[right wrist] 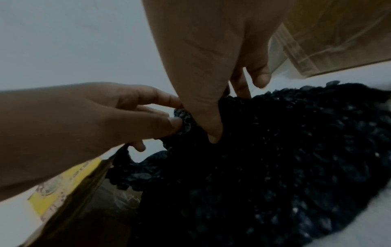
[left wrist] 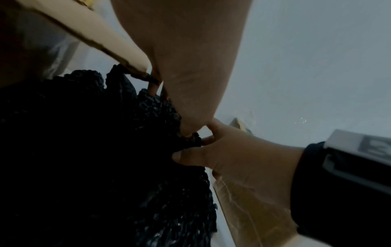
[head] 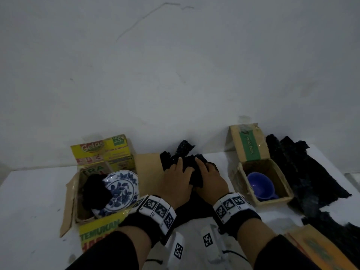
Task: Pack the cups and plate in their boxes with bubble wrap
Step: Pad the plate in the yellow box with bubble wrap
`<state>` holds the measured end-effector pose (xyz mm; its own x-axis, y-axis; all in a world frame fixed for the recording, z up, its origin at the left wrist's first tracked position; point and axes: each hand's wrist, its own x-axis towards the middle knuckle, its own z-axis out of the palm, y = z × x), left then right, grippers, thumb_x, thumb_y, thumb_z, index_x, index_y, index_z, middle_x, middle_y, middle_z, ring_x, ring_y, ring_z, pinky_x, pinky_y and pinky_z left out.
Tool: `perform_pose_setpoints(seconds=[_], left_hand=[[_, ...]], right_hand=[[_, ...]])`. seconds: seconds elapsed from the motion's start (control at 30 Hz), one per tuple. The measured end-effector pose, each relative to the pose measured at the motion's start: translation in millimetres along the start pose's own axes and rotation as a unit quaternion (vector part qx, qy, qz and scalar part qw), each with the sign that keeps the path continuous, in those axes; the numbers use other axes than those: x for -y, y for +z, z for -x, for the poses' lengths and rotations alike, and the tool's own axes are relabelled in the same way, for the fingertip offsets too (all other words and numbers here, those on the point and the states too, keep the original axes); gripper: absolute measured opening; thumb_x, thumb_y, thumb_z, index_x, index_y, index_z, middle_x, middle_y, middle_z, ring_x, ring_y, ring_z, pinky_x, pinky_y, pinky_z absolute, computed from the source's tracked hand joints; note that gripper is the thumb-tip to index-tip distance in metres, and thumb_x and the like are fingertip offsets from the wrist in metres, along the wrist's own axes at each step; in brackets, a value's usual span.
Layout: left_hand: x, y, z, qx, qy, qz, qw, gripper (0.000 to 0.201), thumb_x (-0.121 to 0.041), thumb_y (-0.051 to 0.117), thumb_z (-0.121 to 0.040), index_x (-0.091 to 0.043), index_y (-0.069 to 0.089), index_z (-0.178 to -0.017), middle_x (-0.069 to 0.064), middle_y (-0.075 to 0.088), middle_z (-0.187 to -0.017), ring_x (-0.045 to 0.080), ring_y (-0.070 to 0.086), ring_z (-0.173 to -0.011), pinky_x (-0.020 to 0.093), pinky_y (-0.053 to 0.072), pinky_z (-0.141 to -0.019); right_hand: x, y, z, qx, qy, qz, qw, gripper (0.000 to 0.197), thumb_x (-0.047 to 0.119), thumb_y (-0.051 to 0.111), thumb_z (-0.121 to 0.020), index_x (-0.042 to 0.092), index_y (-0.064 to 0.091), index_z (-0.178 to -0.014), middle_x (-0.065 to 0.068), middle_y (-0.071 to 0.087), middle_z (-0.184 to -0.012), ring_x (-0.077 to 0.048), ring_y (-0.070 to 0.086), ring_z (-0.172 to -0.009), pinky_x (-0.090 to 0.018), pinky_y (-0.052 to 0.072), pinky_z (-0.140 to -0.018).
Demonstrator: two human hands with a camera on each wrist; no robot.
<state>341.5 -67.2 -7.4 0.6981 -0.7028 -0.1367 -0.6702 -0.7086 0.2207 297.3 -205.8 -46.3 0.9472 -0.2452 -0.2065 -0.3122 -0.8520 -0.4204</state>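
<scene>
bubble wrap (head: pixel 191 168), black, soft and light, lies bunched mid-table between the plate's box (head: pixel 85 219) and the cup's box (head: pixel 272 200); likely springy, best pinched at folded edges. left hand (head: pixel 176 182) and right hand (head: pixel 209 178) pinch it with curled fingers; whether a cup sits inside, i cannot tell.

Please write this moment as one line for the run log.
both hands grip black bubble wrap bundle | blue cup in right box | floral plate in left box
</scene>
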Motion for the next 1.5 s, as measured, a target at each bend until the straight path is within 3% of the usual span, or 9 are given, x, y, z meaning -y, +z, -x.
perform_pose_setpoints(seconds=[0.13, 0.37, 0.53, 0.7, 0.9, 1.0, 1.17, 1.4, 1.5], left_hand=[[-2, 2, -16, -0.012, -0.008, -0.015, 1.0, 0.034, -0.022, 0.048, -0.091, -0.019, 0.04, -0.124, 0.009, 0.053, -0.124, 0.027, 0.048, -0.107, 0.034, 0.037, -0.083], [-3, -5, -18, -0.13, 0.003, 0.15, 0.98, 0.021, -0.006, 0.049, -0.083, -0.017, 0.045, -0.101, 0.008, 0.054, -0.095, 0.025, 0.053, -0.072, 0.041, 0.047, -0.06], [0, -24, -16, -0.21, 0.02, 0.275, 0.938, 0.031, -0.006, 0.05, -0.084, -0.021, 0.049, -0.111, 0.004, 0.057, -0.103, 0.022, 0.056, -0.088, 0.038, 0.051, -0.073], [2, -52, -5, -0.147, 0.023, 0.305, 0.941, 0.044, -0.012, 0.057, -0.081, -0.027, 0.05, -0.122, 0.005, 0.049, -0.107, 0.023, 0.054, -0.096, 0.026, 0.044, -0.079], [9, -73, 17, -0.16, 0.024, 0.319, 0.934, 0.034, -0.042, 0.06, -0.079, -0.027, 0.053, -0.109, -0.001, 0.059, -0.108, 0.018, 0.057, -0.098, 0.037, 0.05, -0.082], [17, -76, 23, -0.161, 0.021, 0.304, 0.939, 0.046, -0.057, 0.042, -0.081, -0.031, 0.053, -0.117, 0.003, 0.056, -0.122, 0.023, 0.052, -0.114, 0.046, 0.047, -0.091], [25, -91, 37, -0.199, 0.032, 0.292, 0.935, 0.032, -0.032, 0.053, -0.088, -0.024, 0.056, -0.119, 0.0, 0.058, -0.122, 0.02, 0.052, -0.112, 0.035, 0.045, -0.092], [26, -114, 46, -0.224, 0.07, 0.357, 0.904, 0.043, -0.017, 0.061, -0.086, -0.033, 0.042, -0.122, 0.001, 0.063, -0.11, 0.02, 0.063, -0.097, 0.041, 0.055, -0.076], [30, -121, 47, -0.256, 0.076, 0.353, 0.897, 0.027, -0.002, 0.055, -0.08, -0.026, 0.057, -0.093, -0.003, 0.062, -0.088, 0.023, 0.061, -0.081, 0.046, 0.053, -0.066]], right_hand=[[-7, -1, -7, -0.013, -0.009, -0.043, 0.999, 0.067, 0.022, 0.055, -0.088, 0.023, 0.022, -0.146, -0.015, 0.049, -0.127, -0.031, 0.053, -0.109, -0.036, 0.049, -0.083], [-9, -22, 3, -0.071, -0.077, -0.143, 0.984, 0.052, 0.023, 0.062, -0.082, 0.028, 0.043, -0.129, 0.0, 0.059, -0.118, -0.019, 0.057, -0.105, -0.036, 0.049, -0.086], [-2, -49, 11, -0.138, -0.083, -0.262, 0.952, 0.045, 0.011, 0.058, -0.078, 0.036, 0.042, -0.113, 0.004, 0.057, -0.088, -0.013, 0.058, -0.08, -0.03, 0.047, -0.071], [18, -74, 20, -0.188, -0.123, -0.277, 0.934, 0.036, 0.004, 0.051, -0.083, 0.033, 0.055, -0.105, 0.004, 0.063, -0.1, -0.014, 0.059, -0.095, -0.026, 0.049, -0.086], [53, -100, 31, -0.191, -0.113, -0.235, 0.946, 0.02, 0.013, 0.052, -0.09, 0.026, 0.042, -0.101, 0.004, 0.06, -0.08, -0.02, 0.06, -0.076, -0.033, 0.045, -0.061], [70, -107, 35, -0.195, -0.12, -0.177, 0.957, 0.01, 0.014, 0.054, -0.088, 0.019, 0.048, -0.096, -0.002, 0.063, -0.086, -0.022, 0.06, -0.081, -0.036, 0.047, -0.069], [86, -108, 40, -0.197, -0.132, -0.096, 0.967, 0.026, 0.01, 0.054, -0.087, 0.015, 0.061, -0.111, -0.007, 0.055, -0.106, -0.023, 0.056, -0.096, -0.033, 0.046, -0.08], [105, -123, 48, -0.231, -0.149, -0.12, 0.954, 0.023, 0.006, 0.06, -0.082, 0.017, 0.043, -0.094, 0.0, 0.058, -0.076, -0.02, 0.056, -0.066, -0.03, 0.039, -0.055], [115, -131, 47, -0.228, -0.156, -0.155, 0.948, 0.028, 0.006, 0.063, -0.078, 0.019, 0.04, -0.088, 0.002, 0.06, -0.075, -0.017, 0.058, -0.065, -0.03, 0.042, -0.055]])
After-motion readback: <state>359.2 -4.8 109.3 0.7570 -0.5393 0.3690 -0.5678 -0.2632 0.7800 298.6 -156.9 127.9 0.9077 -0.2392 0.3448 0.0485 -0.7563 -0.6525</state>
